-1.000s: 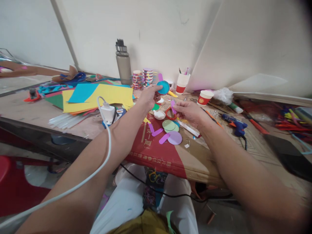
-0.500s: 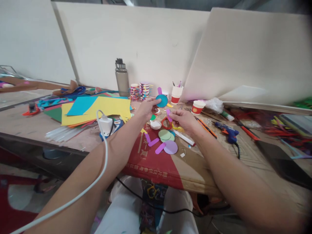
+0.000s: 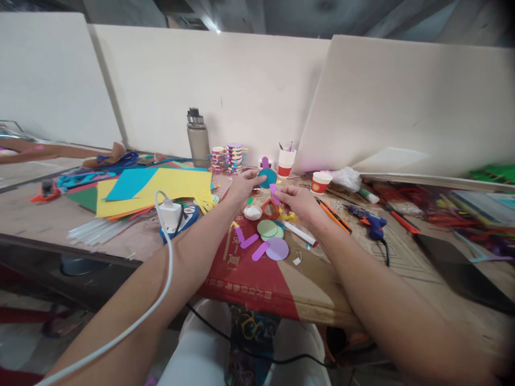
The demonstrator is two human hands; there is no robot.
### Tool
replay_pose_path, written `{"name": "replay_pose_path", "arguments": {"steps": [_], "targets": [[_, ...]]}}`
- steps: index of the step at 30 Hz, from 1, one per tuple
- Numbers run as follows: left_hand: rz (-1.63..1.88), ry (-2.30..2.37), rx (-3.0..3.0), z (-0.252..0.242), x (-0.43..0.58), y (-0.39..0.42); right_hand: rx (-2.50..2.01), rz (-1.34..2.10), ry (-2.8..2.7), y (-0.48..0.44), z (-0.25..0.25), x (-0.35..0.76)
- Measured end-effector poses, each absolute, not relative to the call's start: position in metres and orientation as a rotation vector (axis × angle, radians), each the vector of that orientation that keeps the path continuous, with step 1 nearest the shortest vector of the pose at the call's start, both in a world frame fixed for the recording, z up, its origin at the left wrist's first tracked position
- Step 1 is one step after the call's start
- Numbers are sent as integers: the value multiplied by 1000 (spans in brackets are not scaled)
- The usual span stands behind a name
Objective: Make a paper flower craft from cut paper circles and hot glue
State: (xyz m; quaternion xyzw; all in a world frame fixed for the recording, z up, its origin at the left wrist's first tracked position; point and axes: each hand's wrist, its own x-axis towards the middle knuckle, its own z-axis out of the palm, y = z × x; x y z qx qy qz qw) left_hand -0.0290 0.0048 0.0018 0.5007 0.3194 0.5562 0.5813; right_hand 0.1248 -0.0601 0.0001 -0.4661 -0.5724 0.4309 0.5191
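Note:
My left hand [image 3: 244, 187] pinches a blue paper disc [image 3: 267, 178] by its left edge, held up above the table. A purple paper strip [image 3: 265, 162] sticks up from the disc's top. Just right of it, my right hand [image 3: 295, 201] is closed on another purple paper strip [image 3: 274, 192], whose upper end is close to the disc's lower edge; I cannot tell if they touch. Below the hands lie green paper discs [image 3: 269, 229], a lilac paper disc [image 3: 277, 249] and loose purple strips [image 3: 249, 241]. A small white dish [image 3: 253, 213] and red-handled scissors [image 3: 270, 209] are nearby.
Yellow paper sheets [image 3: 181, 184], a white charger [image 3: 169, 213] with its cable over my left arm, and a bottle [image 3: 198, 139] stand left. Stacked discs [image 3: 234, 158] and paper cups [image 3: 321, 182] are behind. A blue glue gun [image 3: 374, 224] and dark board [image 3: 462, 268] lie right.
The purple strip in my right hand has come closer to the blue disc's lower edge. The whole view has tilted upward slightly, so the table appears lower.

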Motion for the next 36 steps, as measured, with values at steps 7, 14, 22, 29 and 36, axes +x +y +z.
{"name": "replay_pose_path", "arguments": {"steps": [7, 14, 22, 29, 36], "targets": [[1271, 793, 1155, 6, -26, -1, -1144, 1032, -1360, -57, -2, 127], [1218, 823, 1166, 6, -25, -1, -1138, 1029, -1380, -56, -2, 129], [1186, 767, 1218, 7, -22, -5, -1203, 981, -1362, -55, 0, 131], [1211, 729, 1287, 7, -20, -6, -1191, 944, -1401, -53, -4, 132], [1221, 774, 1278, 9, -20, -6, -1196, 1004, -1368, -53, -1, 131]]}}
